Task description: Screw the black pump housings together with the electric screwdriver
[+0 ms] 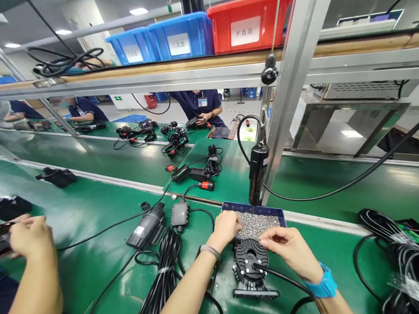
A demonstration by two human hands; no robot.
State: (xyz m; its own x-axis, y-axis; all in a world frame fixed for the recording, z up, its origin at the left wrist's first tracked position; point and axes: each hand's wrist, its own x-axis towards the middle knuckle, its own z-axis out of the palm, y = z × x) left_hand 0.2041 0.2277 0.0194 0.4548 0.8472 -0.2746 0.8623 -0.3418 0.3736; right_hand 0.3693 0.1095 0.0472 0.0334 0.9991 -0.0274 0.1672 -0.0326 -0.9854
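Note:
A round black ribbed housing (250, 266) with a cable sits on the green bench in front of me. My left hand (224, 229) is curled at the near left edge of a blue tray of small screws (256, 221), fingers closed into the screws. My right hand (290, 248) hovers over the housing's right side, fingertips pinched together on something too small to name. A black electric screwdriver (257, 172) hangs just above the tray.
Coiled black cables (162, 280) and a black adapter (180, 213) lie left of the housing. More cable bundles (408, 261) sit at right. A co-worker's arm and hand (30, 238) work at far left. Others sit across the green conveyor (88, 208). Blue and red bins (252, 22) stand overhead.

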